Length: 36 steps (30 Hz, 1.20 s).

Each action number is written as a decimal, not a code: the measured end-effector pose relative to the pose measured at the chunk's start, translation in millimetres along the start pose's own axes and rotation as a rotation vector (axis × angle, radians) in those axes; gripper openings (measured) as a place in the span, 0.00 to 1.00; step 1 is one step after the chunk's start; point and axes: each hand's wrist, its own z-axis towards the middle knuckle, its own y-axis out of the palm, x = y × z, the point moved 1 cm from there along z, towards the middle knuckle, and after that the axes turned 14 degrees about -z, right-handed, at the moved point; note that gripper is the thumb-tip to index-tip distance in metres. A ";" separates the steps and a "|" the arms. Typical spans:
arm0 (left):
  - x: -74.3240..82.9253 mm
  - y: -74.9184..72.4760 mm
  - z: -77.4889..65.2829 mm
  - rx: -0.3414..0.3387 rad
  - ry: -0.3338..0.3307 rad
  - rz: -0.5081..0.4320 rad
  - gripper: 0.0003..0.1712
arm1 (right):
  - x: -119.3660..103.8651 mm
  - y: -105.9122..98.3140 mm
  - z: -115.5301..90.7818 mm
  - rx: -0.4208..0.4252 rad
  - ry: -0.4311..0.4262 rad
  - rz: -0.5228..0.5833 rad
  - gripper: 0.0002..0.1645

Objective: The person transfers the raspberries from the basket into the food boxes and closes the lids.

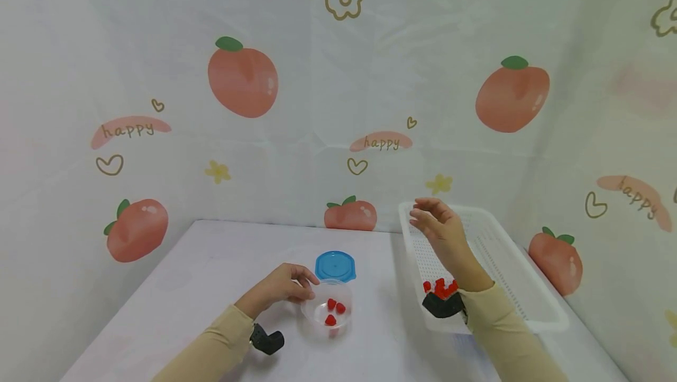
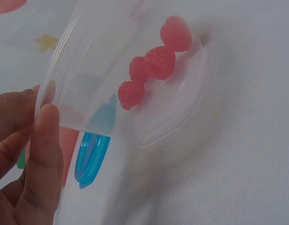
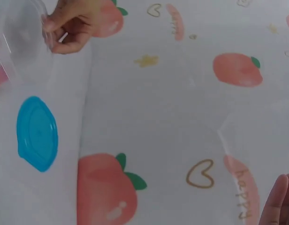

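My left hand (image 1: 282,285) pinches the rim of a clear plastic tub (image 1: 316,314) between thumb and fingers; the left wrist view shows the grip closely. Several red raspberries (image 2: 160,63) lie at the bottom of the tub. Raised over the white perforated basket (image 1: 529,265), my right hand (image 1: 443,241) has its fingers loosely bent with nothing visible between them. More raspberries (image 1: 440,285) sit at the basket's near left end, partly hidden behind the right wrist. Just behind the tub, a blue lid (image 1: 335,267) lies flat.
The white table (image 1: 211,258) runs back to a printed cloth backdrop (image 1: 296,164) with peaches, hearts and flowers. On the right, the basket stands close to the side cloth. A black wrist mount (image 1: 267,339) is on the left forearm, another (image 1: 443,305) on the right.
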 end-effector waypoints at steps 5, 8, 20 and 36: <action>-0.4 0.5 0.2 0.008 -0.002 0.009 0.16 | -3.8 -26.0 9.9 0.047 -0.013 0.021 0.12; -0.6 0.8 0.1 0.015 -0.004 0.014 0.16 | 0.3 -41.8 15.9 0.066 -0.006 0.011 0.11; -0.6 1.9 -0.7 0.015 -0.010 0.012 0.15 | 33.4 -94.3 24.0 0.032 0.010 -0.126 0.11; 1.1 1.4 -1.4 0.014 -0.012 0.023 0.15 | 83.6 -125.9 29.9 -0.367 0.318 -0.716 0.30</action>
